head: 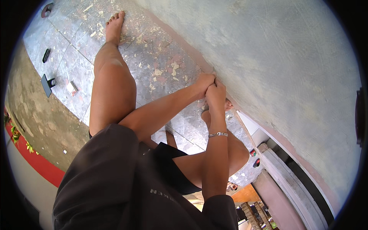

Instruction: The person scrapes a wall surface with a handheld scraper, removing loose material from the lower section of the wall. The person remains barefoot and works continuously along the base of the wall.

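Note:
My left hand and my right hand are closed together, one against the other, at the foot of a grey wall. A thin, tool-like grey tip pokes out past my left hand against the wall; the rest is hidden in my grip. Along the wall's base runs a band of pinkish-brown paint, which the tip meets. Flakes of cream and pink paint lie on the tiled floor beside my hands. A metal bracelet circles my right wrist.
My bare feet are on the floor, the left foot far forward. To the left lie a dark stand, a small white box, a black object and a brown ring. A stepped doorway opens at right.

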Demonstrator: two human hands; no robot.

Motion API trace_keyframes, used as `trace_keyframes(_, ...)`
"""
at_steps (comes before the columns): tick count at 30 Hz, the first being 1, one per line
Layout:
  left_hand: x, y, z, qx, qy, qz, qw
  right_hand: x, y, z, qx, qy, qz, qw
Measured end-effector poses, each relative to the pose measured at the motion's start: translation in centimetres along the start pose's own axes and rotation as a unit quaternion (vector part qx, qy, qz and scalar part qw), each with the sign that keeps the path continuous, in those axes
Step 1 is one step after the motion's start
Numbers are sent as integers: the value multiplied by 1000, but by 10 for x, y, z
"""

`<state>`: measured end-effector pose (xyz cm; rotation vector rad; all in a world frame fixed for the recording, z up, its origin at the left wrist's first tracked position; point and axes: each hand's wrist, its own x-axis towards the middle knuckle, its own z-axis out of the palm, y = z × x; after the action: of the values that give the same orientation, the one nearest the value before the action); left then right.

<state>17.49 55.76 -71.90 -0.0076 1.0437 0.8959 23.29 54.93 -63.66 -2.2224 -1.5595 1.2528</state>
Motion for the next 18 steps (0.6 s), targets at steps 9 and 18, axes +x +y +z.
trace_keyframes(9,-71,55,-10,133,-35,62,989,-38,-30,-32,164,-128,-41,977)
trace_keyframes(18,-243,116,10,405,22,505,762,-148,-48,-126,412,-385,-171,808)
